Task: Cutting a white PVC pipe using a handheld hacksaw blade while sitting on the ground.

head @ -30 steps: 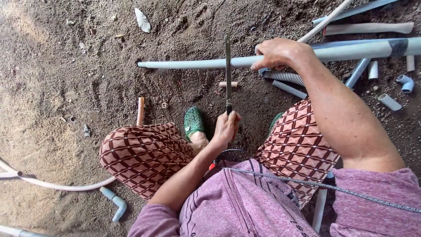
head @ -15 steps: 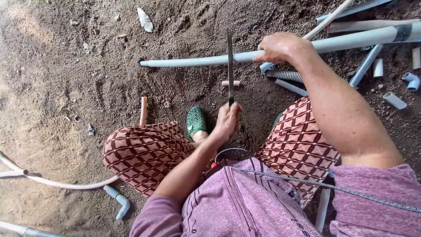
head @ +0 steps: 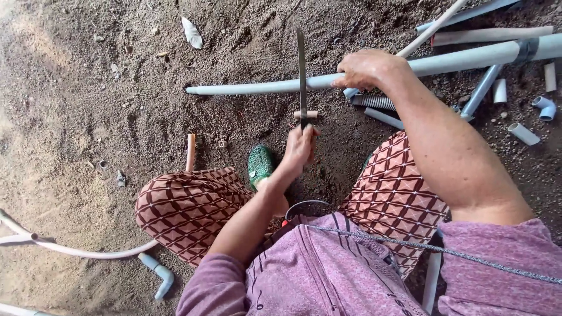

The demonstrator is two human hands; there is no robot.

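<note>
My right hand [head: 366, 67] grips a long grey plastic pipe [head: 252, 89] that lies across the dirt ground. My left hand [head: 300, 146] is shut on the near end of a thin saw blade [head: 301, 64]. The blade stands on edge and crosses the pipe at a right angle, just left of my right hand. My knees in patterned trousers frame the scene, and a green shoe [head: 259, 164] shows below the left hand.
Several pipe offcuts [head: 523, 133], a blue elbow fitting [head: 544, 107] and a corrugated hose [head: 374, 102] lie at the right. A short orange tube [head: 190, 151] lies left of the shoe. A white hose [head: 70, 250] with a blue fitting [head: 159, 275] curves at the lower left.
My left hand has pushed the saw blade forward across the pipe, away from me. My right hand has kept its hold on the pipe.
</note>
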